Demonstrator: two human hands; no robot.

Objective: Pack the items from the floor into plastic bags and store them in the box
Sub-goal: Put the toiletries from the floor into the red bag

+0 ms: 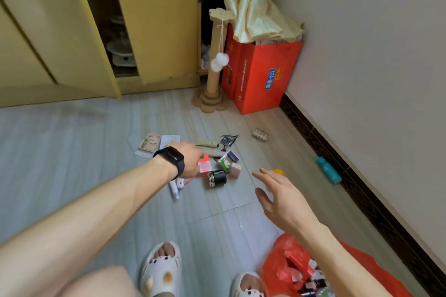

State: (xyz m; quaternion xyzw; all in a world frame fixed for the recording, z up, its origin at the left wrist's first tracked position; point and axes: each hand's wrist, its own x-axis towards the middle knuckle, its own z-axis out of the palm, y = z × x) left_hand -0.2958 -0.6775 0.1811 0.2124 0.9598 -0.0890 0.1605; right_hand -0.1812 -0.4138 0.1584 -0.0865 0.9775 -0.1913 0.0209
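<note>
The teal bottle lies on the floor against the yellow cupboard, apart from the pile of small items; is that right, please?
Not quite: the head view shows the teal bottle against the dark skirting board, not the yellow cupboard; it does lie on the floor, apart from the pile.

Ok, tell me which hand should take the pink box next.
Left. The left hand is down at the pink box, touching it or nearly so. The right hand hovers open off to the side, nearer the red plastic bag.
</note>
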